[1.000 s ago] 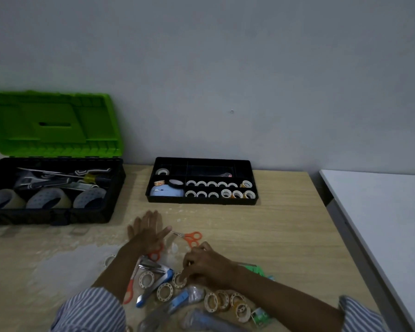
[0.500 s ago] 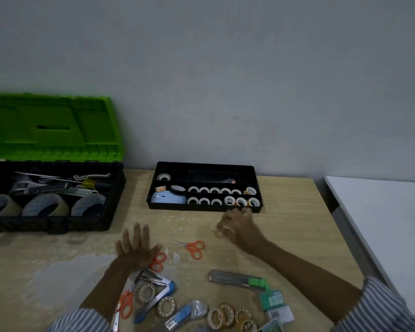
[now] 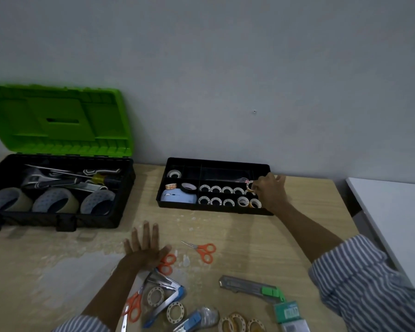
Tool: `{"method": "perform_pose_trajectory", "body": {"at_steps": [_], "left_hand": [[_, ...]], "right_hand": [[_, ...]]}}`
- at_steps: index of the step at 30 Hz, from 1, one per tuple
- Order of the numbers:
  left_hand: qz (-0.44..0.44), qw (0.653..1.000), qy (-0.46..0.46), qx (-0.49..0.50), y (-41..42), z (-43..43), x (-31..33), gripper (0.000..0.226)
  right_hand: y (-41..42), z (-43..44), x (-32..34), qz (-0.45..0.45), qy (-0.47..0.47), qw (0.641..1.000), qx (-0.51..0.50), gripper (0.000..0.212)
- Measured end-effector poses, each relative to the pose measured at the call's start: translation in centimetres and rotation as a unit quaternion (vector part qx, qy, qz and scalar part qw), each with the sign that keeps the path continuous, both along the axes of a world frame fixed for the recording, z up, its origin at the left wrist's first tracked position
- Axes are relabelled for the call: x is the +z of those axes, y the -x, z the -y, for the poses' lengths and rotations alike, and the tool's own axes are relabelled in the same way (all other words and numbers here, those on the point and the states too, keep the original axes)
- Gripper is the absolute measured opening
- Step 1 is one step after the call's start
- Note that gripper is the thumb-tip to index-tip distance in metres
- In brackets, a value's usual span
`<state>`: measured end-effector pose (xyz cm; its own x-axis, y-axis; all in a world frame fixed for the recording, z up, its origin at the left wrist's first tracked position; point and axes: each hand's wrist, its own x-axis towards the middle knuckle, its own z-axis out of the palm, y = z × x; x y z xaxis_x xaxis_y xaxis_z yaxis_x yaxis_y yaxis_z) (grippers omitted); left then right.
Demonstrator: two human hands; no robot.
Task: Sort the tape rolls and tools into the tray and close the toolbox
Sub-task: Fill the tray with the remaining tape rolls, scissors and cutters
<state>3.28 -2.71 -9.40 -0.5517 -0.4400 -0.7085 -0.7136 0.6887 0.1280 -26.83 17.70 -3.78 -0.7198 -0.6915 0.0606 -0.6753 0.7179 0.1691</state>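
A pale wooden surface [image 3: 261, 248] runs up to a bare grey wall, and the light is dim. From my seat the black tray [image 3: 213, 208] sits at twelve o'clock and the open toolbox [image 3: 34, 219], green lid [image 3: 58, 121] up, at ten.

My right hand [image 3: 272, 196] is over the tray's three o'clock end, fingers [image 3: 255, 188] closed on a small tape roll [image 3: 249, 186] just above the upper row. I take it for a pinch across the ring, though the gloom blurs it. These rolls are light, stiff hoops; a pinch through the core suits them, and on edge they may roll. The left hand [image 3: 145, 248] lies flat at six o'clock, fingers spread, touching orange scissors [image 3: 167, 262].

The tray holds two rows of small rolls [image 3: 221, 190], a black roll [image 3: 188, 187], a pale blue object [image 3: 176, 196] and one roll at its eleven o'clock corner. The toolbox holds three wide rolls [image 3: 55, 200] in front, metal tools behind. Loose at five o'clock are more rolls [image 3: 175, 312] and a utility knife [image 3: 247, 285] — heavier, best gripped mid-body.
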Motion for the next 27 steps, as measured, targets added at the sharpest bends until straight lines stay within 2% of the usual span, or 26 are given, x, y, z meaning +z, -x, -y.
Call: {"method": "perform_pose_trajectory", "body": {"at_steps": [5,13,20,24,27], "left_hand": [[0.003,1.000,0.001,-0.001,0.0,0.1,-0.2,0.083],[0.003,1.000,0.005,-0.005,-0.1,0.1,-0.1,0.083],[-0.001,1.000,0.011,-0.006,0.0,0.1,-0.1,0.082],[-0.007,1.000,0.014,-0.013,0.0,-0.1,0.1,0.082],[-0.020,1.000,0.012,-0.020,-0.1,-0.2,0.2,0.082]], "right_hand": [[0.4,-0.3,-0.6,0.011,-0.016,0.999,0.025,0.025],[0.4,-1.0,-0.2,0.086,-0.037,0.995,0.037,0.034],[-0.8,-1.6,-0.8,0.082,0.018,0.996,0.014,0.032],[-3.7,-1.5,-1.4,0.024,0.088,0.995,0.037,0.033],[-7.0,-1.1,-2.3,0.112,0.124,0.979,0.115,0.027]]}}
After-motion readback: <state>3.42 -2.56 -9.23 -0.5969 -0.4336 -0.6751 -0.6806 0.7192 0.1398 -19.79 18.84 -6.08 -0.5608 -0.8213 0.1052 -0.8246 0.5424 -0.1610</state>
